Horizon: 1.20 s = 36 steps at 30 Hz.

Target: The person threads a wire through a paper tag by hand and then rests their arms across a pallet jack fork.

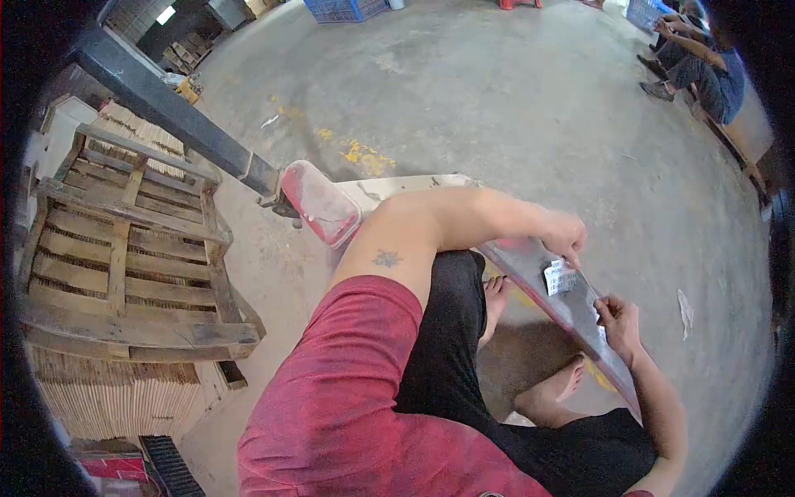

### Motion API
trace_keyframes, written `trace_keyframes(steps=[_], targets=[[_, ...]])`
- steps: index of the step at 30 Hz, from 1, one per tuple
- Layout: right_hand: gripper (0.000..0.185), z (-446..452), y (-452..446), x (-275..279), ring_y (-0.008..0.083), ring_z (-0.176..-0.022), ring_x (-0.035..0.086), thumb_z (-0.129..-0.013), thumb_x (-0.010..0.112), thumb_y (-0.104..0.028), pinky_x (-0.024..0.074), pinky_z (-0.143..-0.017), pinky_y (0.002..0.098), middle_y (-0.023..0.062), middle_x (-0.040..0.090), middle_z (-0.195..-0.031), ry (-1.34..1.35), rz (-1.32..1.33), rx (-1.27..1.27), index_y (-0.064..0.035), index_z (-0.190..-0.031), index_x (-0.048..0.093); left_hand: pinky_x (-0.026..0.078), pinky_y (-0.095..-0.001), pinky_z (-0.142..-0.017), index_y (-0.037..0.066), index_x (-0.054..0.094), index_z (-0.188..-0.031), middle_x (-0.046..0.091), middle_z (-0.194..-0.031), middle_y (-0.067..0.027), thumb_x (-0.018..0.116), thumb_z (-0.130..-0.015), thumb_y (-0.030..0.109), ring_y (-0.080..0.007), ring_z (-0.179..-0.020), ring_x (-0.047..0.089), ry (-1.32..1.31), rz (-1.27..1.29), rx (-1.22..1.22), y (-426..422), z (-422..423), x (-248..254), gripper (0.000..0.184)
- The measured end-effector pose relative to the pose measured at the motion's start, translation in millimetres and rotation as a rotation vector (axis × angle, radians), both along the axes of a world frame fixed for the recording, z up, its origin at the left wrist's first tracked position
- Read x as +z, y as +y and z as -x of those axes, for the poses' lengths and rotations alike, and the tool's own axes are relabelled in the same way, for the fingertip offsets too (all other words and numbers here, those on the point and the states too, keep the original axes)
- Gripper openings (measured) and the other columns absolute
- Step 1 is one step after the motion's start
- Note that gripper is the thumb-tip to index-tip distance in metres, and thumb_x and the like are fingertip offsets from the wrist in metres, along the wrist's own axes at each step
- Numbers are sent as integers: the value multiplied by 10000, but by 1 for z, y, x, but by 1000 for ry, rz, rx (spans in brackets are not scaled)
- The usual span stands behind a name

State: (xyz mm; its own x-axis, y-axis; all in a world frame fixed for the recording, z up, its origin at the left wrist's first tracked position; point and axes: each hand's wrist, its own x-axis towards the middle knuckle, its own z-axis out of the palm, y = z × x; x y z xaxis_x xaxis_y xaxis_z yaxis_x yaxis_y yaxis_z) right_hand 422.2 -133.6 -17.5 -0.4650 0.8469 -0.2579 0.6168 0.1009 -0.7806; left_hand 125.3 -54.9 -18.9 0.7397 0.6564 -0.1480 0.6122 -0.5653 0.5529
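Note:
A long grey board (534, 265) with reddish edges slants beside my legs. On its face is a white printed label (560, 278). My left hand (565, 237) is closed over the board's far edge, its fingertips just above the label; what they grip is hidden. My right hand (619, 321) pinches lower down the board, thumb and fingers together. A thin pale line (589, 287) runs between the two hands, too fine to name. Another bit of white (601, 331) shows under the right fingers.
Wooden pallets (124, 248) lie on the left, above stacked thin sheets (116, 398). A dark metal post (166, 108) ends near a red-and-white padded block (319, 203). A blue crate (346, 8) stands far off. Seated people (704, 70) are at upper right. A white scrap (686, 315) lies on the floor.

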Motion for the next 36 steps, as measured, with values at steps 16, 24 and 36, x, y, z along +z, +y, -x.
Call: trace_keyframes(steps=[16, 24, 36], targets=[[209, 23, -5, 7, 264, -649, 620, -960, 655, -167, 508, -638, 388, 185, 667, -738, -150, -150, 113, 35, -982, 701, 532, -515, -763, 60, 735, -858, 713, -857, -186, 716, -849, 302, -414, -866, 675, 37, -162, -213, -31, -29, 23, 243], [164, 46, -16, 37, 449, -864, 673, -939, 666, -148, 525, -757, 459, 259, 685, -930, -111, -154, 125, -27, -1041, 710, 531, -533, -796, 53, 711, -912, 700, -887, -206, 645, -901, 282, -427, -909, 670, -18, -255, -273, -46, -28, 25, 238], [190, 27, -2, 10, 458, -872, 668, -950, 596, -228, 533, -760, 546, 236, 691, -897, -533, -374, 353, -54, -951, 673, 567, -513, -785, 62, 740, -884, 713, -854, -206, 678, -843, 256, -408, -884, 704, 119, -328, -198, -38, 8, 14, 208]])
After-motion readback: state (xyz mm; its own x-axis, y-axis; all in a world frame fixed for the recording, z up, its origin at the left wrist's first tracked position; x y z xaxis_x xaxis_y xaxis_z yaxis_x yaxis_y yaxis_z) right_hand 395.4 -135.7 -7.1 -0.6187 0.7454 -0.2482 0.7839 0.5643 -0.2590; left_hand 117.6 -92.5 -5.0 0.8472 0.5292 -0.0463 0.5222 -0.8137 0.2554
